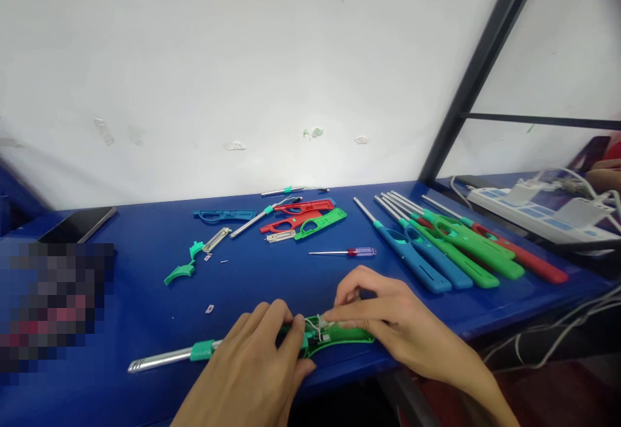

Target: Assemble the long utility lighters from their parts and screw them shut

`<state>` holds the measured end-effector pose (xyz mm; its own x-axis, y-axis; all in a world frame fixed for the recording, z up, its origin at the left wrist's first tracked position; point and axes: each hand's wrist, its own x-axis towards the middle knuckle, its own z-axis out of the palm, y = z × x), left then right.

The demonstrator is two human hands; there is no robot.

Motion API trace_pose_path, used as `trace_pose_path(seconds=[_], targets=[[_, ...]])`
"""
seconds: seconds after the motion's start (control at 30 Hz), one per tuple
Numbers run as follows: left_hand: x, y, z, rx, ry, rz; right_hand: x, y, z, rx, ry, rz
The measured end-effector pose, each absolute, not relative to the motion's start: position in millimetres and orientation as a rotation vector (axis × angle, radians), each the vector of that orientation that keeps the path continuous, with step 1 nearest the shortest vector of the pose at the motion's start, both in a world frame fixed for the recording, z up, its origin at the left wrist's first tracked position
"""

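A long-nosed gas lighter lies along the table's front edge, its green handle shell (347, 334) opened so the inner parts and a pale wire show. Its metal barrel (165, 358) with a green collar points left. My left hand (255, 356) is closed around the lighter near the base of the barrel, covering part of it. Over the open shell, my right hand (405, 323) pinches a small pale part (323, 322) with its fingertips; its exact kind is too small to tell. A screwdriver (361, 252) with a purple handle lies beyond my hands.
Several whole lighters (451, 246) lie at the right. Red shell halves (286, 222), a blue shell half (226, 216), a loose barrel (252, 221) and green triggers (180, 273) are spread at the back. A phone (80, 223) lies left; a power strip (538, 215) sits behind the dark frame.
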<state>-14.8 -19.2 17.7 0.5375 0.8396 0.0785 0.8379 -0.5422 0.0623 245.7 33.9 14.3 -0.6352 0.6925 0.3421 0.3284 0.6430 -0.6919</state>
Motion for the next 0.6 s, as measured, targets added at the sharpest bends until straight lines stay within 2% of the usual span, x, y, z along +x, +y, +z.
trace_pose_path(seconds=[0.3, 0.6], targets=[[-10.1, -15.9, 26.1, 2.744, 1.495, -0.011, 243.5, 34.1, 14.7, -0.864, -2.252, 0.757], [-13.0, -19.4, 22.9, 2.775, 1.497, 0.043, 243.0, 32.9, 13.9, -0.892, -2.26, 0.73]])
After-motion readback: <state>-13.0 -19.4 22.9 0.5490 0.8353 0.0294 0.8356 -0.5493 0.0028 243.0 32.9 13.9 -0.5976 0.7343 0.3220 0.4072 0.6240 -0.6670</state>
